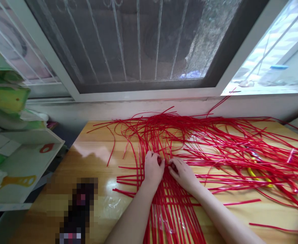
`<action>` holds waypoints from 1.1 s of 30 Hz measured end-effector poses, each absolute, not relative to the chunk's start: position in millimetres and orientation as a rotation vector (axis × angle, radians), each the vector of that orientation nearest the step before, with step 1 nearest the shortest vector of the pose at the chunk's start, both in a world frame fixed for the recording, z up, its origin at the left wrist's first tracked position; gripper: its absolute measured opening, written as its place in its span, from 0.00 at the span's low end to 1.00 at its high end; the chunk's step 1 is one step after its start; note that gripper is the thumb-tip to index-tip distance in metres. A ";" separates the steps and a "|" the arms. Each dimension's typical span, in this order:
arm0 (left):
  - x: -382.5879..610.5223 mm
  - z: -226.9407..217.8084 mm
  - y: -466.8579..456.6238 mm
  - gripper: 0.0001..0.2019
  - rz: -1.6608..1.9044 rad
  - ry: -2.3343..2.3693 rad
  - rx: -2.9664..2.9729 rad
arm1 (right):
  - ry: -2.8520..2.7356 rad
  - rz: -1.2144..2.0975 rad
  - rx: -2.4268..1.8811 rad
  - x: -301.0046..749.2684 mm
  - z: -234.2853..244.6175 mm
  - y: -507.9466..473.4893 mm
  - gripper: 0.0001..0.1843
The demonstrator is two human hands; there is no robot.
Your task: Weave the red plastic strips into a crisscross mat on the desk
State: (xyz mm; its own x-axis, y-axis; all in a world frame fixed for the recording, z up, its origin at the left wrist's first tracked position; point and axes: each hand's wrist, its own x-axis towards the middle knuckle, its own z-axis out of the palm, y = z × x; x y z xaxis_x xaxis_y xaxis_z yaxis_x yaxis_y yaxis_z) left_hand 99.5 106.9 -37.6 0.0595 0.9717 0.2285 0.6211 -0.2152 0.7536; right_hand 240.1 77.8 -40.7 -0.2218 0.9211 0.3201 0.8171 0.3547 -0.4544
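Note:
Long, thin red strips (175, 228) run lengthwise toward me and are crossed by other red strips (128, 181), forming an open lattice on the wooden table. My left hand (154, 169) is closed over the lattice at its far part, fingers curled and pinching red strips. Close by on the right, my right hand (183, 173) is also closed, its thumb and fingertips pinched on a red strip. The two hands nearly meet, and the fingertips partly hide what they grip. Clear tape (161, 220) seems to lie across the near strips.
A tangle of loose red strips (169, 120) spreads along the table's back and right side. Among them, yellow-handled pliers or scissors (257, 174) show partly. A blurred-out dark object (79, 206) lies at left on the table (103, 135). Beyond are a window (143, 95) and a white shelf (37, 189).

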 end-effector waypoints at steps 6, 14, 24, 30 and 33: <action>99.3 -37.5 107.5 0.03 1.018 1.586 1.889 | -2.041 0.297 -1.496 241.6 -41.6 76.9 0.03; 100.5 -38.3 107.8 0.05 0.990 1.609 1.888 | -1.896 0.415 -1.541 240.9 -41.4 76.9 0.04; 104.1 -33.4 107.4 0.02 0.918 1.654 1.889 | -1.766 0.698 -1.343 229.9 -29.3 73.2 0.07; 97.9 -33.5 108.6 0.03 0.975 1.539 1.851 | -1.580 0.829 -1.436 234.0 -37.1 84.9 0.10; 97.3 -31.5 107.9 0.03 0.967 1.541 1.870 | -1.578 0.853 -1.404 234.4 -35.2 82.3 0.10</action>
State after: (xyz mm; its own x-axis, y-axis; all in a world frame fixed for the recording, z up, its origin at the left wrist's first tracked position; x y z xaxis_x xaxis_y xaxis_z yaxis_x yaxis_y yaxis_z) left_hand 97.3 107.9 -31.5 0.0947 0.9763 0.1948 0.6001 -0.2121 0.7713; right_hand 234.4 82.3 -35.2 -0.0230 0.9890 0.1461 0.4197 0.1422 -0.8965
